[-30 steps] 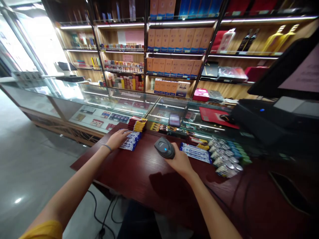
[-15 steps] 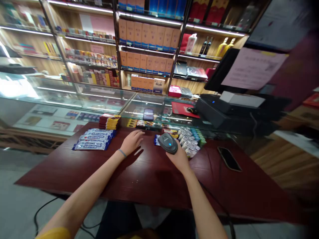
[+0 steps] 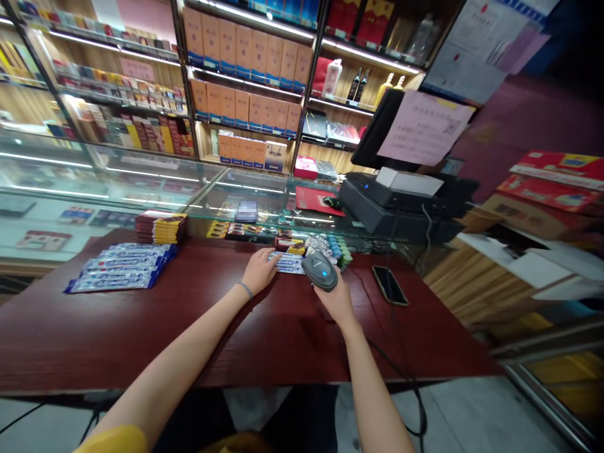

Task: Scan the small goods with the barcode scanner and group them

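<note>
My right hand (image 3: 337,296) is wrapped round a dark grey barcode scanner (image 3: 319,272) with a lit blue spot on top. Just left of it, my left hand (image 3: 261,272) has its fingers bent over the left end of a blue-and-white packet (image 3: 290,263) lying on the dark red table. Behind the scanner stand several silver-wrapped items (image 3: 317,244) and green-blue ones (image 3: 340,250), partly hidden by it. More blue-and-white packets (image 3: 120,267) lie overlapped on the left of the table. A stack of red-and-yellow packs (image 3: 161,226) sits behind them.
A phone (image 3: 389,285) lies on the right of the table (image 3: 292,340). A glass display counter (image 3: 207,192) runs along the back, with a black monitor (image 3: 377,129) and printer-like box (image 3: 377,200) on it. A cable (image 3: 401,371) trails over the front edge.
My left hand has moved right, from above bare table to the blue-and-white packet. My right hand still holds the scanner. The view has turned to the right.
</note>
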Demonstrator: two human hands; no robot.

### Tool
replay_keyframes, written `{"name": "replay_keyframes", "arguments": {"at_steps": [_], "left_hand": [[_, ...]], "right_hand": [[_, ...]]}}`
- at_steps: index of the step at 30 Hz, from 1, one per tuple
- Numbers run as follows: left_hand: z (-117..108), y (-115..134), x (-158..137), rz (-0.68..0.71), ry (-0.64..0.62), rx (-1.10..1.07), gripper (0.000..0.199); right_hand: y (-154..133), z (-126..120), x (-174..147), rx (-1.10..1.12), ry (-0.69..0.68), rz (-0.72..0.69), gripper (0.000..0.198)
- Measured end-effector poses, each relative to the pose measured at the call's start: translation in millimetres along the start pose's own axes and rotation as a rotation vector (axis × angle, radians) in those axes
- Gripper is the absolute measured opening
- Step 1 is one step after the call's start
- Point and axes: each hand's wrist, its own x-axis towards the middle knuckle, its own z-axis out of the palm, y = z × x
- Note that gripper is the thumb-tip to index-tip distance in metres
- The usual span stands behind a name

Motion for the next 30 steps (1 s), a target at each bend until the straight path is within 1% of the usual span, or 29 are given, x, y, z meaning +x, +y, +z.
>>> {"name": "replay_keyframes", "arguments": {"at_steps": [4, 8, 10, 13, 15, 17, 19, 20, 23, 25, 27, 28, 30], "left_hand": [[8, 0, -6, -0.048, 0.013, 0.094, 0.04], [7, -1, -9, -0.02, 0.001, 0.098, 0.026], [6, -2, -8, 0.015, 0.004, 0.074, 0.022], [4, -3, -7, 0.058, 0.011, 0.01, 0.02], [2, -3, -6, 0.064, 0.029, -0.05, 0.022], [-3, -3, -5, 0.041, 0.07, -0.128, 0.026], [-11, -3, -2, -0.033, 0.13, -0.23, 0.03], [-16, -4, -1, -0.1, 0.159, -0.289, 0.031], [-32, -9, 1, -0.359, 0.199, -0.531, 0.034], [-44, -17, -1, -0.501, 0.158, -0.8, 0.038], [-58, -27, -8, -0.604, 0.077, -1.09, 0.043], [-66, -33, -14, -0.651, 0.035, -1.203, 0.046], [-83, -44, -27, -0.745, -0.025, -1.347, 0.049]], "right_hand": [[2, 3, -1, -0.028, -0.003, -0.003, 0.062], [-3, 4, -4, -0.067, -0.012, -0.026, 0.053], [-6, 5, -5, -0.092, -0.003, -0.033, 0.05], [-8, 7, -7, -0.145, 0.013, -0.029, 0.05], [-8, 8, -7, -0.183, 0.021, -0.035, 0.051], [-8, 8, -7, -0.213, 0.024, -0.049, 0.05], [-8, 7, -6, -0.228, 0.022, -0.057, 0.047], [-9, 7, -6, -0.228, 0.02, -0.06, 0.045], [-14, 8, -3, -0.188, 0.011, -0.079, 0.041], [-21, 12, -1, -0.128, 0.002, -0.13, 0.039], [-29, 17, 2, -0.061, -0.011, -0.208, 0.037], [-34, 20, 3, -0.034, -0.02, -0.241, 0.037], [-43, 27, 6, -0.002, -0.049, -0.278, 0.039]]}}
